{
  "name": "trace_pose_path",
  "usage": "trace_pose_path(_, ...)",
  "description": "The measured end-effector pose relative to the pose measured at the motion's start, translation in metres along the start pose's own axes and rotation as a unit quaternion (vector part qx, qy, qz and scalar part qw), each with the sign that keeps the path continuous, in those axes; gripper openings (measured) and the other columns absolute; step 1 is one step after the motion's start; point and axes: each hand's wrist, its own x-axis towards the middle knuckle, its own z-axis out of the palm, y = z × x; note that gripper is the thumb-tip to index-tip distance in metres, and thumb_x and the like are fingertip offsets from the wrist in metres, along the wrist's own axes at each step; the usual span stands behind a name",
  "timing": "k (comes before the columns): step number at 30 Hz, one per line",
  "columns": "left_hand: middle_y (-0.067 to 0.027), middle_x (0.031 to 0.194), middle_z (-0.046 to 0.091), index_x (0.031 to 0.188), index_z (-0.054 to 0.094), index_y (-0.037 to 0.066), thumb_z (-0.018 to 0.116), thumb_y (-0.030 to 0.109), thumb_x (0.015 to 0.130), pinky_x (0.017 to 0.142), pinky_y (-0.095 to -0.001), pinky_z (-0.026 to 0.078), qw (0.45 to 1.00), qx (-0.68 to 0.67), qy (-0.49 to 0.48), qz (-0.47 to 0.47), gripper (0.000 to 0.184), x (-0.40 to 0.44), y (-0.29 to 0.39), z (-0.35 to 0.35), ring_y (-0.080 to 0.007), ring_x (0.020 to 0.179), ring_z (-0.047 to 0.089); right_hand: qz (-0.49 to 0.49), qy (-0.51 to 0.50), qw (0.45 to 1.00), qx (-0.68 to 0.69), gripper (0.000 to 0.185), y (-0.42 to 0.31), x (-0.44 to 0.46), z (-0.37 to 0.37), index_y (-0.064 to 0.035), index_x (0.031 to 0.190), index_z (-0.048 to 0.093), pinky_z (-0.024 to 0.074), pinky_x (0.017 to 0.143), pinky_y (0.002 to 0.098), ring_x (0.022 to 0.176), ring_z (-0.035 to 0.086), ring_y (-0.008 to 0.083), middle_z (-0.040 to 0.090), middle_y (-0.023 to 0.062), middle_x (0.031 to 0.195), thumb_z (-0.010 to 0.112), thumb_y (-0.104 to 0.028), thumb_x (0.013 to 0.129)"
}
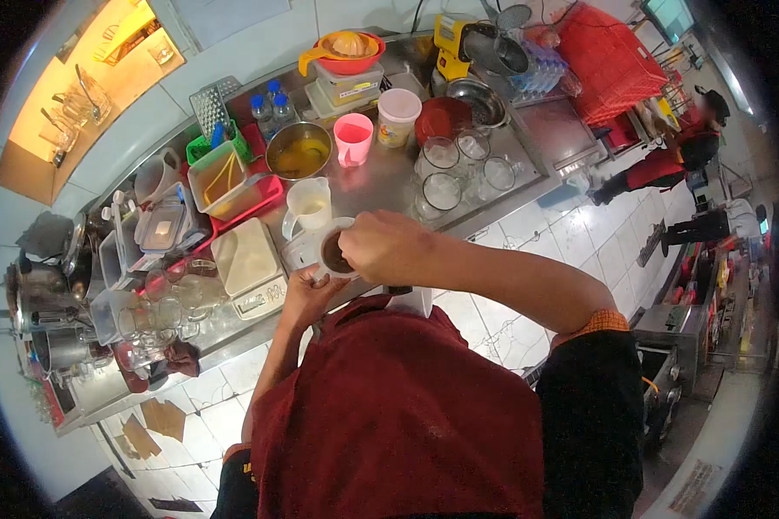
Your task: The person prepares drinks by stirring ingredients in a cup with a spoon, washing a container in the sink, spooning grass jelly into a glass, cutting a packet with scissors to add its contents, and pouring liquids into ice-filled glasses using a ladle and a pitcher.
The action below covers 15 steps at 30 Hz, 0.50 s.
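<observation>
My left hand (310, 294) is closed on a white cup (327, 270) with something brown inside, held tilted towards me at the counter's front edge. Above its mouth is my right hand (381, 248), fingers curled together at the rim; whatever they may grip is hidden. Just behind the cup stands a clear measuring jug (309, 204) with pale contents. A white kitchen scale (249, 264) lies to the left of my left hand. The pink jug (353, 138) and a steel pan (299, 150) of yellowish liquid stand farther back.
Several glasses (441, 192) stand upside down or upright at the right; I cannot tell which. Glass mugs (160, 307) crowd the left end. A lidded white tub (399, 117), a yellow machine (451, 43) and a red crate (610, 65) line the back. People (666, 164) are at the far right.
</observation>
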Motion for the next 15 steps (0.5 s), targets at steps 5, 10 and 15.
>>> trace_pose_path(5, 0.0125, 0.062, 0.045, 0.089, 0.070, 0.005, 0.073, 0.012, 0.085, 0.051, -0.0201, 0.029, 1.000, -0.005, 0.010, 0.010, 0.009, 0.000, -0.010, -0.003, 0.0001, 0.058, 0.034, -0.019, 0.034, 0.999, 0.004, 0.015, 0.005, 0.005, 0.007, -0.0008, 0.075, 0.065, 0.0524, 0.068, 0.0466, 0.076, 0.066, 0.0385, 0.065, 0.0226, 0.077, 0.058, -0.014, 0.080)
trace_pose_path(10, 0.0122, 0.062, 0.045, 0.087, 0.069, 0.005, 0.073, 0.014, 0.085, 0.051, -0.0205, 0.030, 0.999, 0.036, 0.021, -0.007, 0.010, -0.001, 0.000, -0.004, 0.0000, 0.059, 0.035, -0.010, 0.069, 0.997, 0.024, 0.019, 0.006, 0.011, 0.010, -0.0013, 0.074, 0.065, 0.0514, 0.069, 0.0476, 0.076, 0.065, 0.0383, 0.065, 0.0224, 0.077, 0.057, -0.016, 0.084)
trace_pose_path(15, 0.0128, 0.059, 0.041, 0.088, 0.070, 0.006, 0.073, 0.014, 0.085, 0.050, -0.0219, 0.029, 0.999, 0.013, 0.014, -0.029, 0.010, 0.000, -0.012, -0.010, -0.0004, 0.056, 0.033, 0.010, 0.043, 0.999, 0.025, 0.025, 0.007, 0.017, 0.009, -0.0002, 0.076, 0.066, 0.0503, 0.071, 0.0487, 0.077, 0.064, 0.0396, 0.065, 0.0219, 0.078, 0.055, -0.020, 0.088)
